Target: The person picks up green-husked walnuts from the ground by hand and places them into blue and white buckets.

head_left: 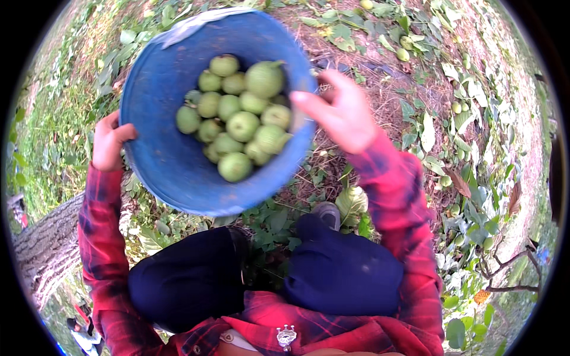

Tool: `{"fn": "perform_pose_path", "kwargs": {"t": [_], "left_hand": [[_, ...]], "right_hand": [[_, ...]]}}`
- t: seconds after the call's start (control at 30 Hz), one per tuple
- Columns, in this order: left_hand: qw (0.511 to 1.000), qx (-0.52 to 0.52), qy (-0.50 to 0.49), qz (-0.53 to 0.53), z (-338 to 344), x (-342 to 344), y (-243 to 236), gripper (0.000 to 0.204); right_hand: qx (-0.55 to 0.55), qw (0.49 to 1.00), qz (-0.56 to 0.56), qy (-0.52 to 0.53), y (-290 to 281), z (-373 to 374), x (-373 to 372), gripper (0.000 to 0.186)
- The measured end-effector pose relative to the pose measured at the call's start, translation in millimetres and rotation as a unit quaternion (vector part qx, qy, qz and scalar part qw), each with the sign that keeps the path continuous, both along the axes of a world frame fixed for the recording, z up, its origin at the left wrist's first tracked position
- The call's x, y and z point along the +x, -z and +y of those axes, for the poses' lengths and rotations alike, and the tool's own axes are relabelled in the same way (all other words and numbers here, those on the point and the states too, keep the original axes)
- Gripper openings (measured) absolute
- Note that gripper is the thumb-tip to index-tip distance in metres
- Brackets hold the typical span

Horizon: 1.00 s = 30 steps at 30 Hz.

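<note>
A blue bucket (172, 172) is held up in front of my knees, its mouth tipped toward me. Inside lie several round green fruits in their husks (243, 126), gathered at the bottom. My left hand (110, 141) grips the rim on the left side, thumb over the edge. On the right side my right hand (339, 111) holds the rim, its thumb pressed on the inside. The fingers behind the bucket wall are partly hidden. A pale cloth or plastic piece (199, 26) hangs over the far rim.
A tree trunk (50, 243) stands at the left. Fallen leaves (427, 132) and more green fruits (402, 54) lie on the ground to the right, with a bare branch (510, 288) at lower right. Another person (86, 335) is small at lower left.
</note>
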<state>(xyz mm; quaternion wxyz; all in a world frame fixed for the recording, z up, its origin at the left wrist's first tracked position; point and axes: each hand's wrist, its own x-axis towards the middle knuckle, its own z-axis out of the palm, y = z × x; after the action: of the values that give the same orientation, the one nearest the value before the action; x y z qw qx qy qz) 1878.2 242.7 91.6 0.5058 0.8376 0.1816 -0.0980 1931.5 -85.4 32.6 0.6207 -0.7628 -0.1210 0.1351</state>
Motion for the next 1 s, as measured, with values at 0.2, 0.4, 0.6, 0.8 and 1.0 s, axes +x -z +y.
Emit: {"fn": "perform_pose_path", "kwargs": {"t": [0.2,0.4,0.6,0.8,1.0], "left_hand": [[0.994,0.029,-0.094,-0.036,69,21,78,0.022],[0.995,0.027,-0.094,-0.025,119,30,105,0.016],[0.974,0.221,-0.033,0.035,128,8,105,0.030],[0.912,0.337,-0.148,0.180,151,18,88,0.047],[0.868,0.325,-0.124,0.353,58,38,41,0.058]], "right_hand": [[0.198,0.954,0.215,-0.062,49,23,-7,0.027],[-0.195,0.951,-0.125,0.207,152,-125,-14,0.020],[-0.431,0.739,0.106,0.506,186,-393,-88,0.038],[-0.499,0.715,0.138,0.471,234,-511,-121,0.051],[-0.526,0.679,0.249,0.448,248,-512,-97,0.060]]}}
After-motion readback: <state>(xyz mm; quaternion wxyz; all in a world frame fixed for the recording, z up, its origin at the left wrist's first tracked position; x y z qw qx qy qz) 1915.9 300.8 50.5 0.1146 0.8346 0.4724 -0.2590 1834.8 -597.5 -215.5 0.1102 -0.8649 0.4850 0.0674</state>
